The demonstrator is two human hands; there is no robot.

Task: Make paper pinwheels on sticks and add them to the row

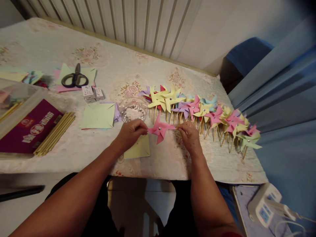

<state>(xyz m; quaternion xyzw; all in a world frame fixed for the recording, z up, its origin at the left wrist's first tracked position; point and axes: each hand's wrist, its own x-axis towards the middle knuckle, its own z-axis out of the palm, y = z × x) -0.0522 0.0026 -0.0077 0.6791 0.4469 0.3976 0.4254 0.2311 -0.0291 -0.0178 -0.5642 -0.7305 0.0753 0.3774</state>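
Right now we have the pink pinwheel (160, 128) between our hands, above the near part of the table (168, 168). Its four pointed blades are folded in to the middle, where a small silvery pin head shines. Our left hand (132, 133) has thumb and fingers closed on the left blade's tip; our right hand (190, 136) pinches the right tip, its other fingers curled in. Below our left hand lies a yellow paper square (140, 148), partly covered by that hand. Just beyond it, a clear dish (145, 106) holds shiny pins. A crowded row of pinwheels on sticks (190, 106) takes up the table beyond our right hand. To our left we see cut paper squares (97, 116), small boxes (92, 93), scissors (75, 79) and a bundle of sticks (55, 135).
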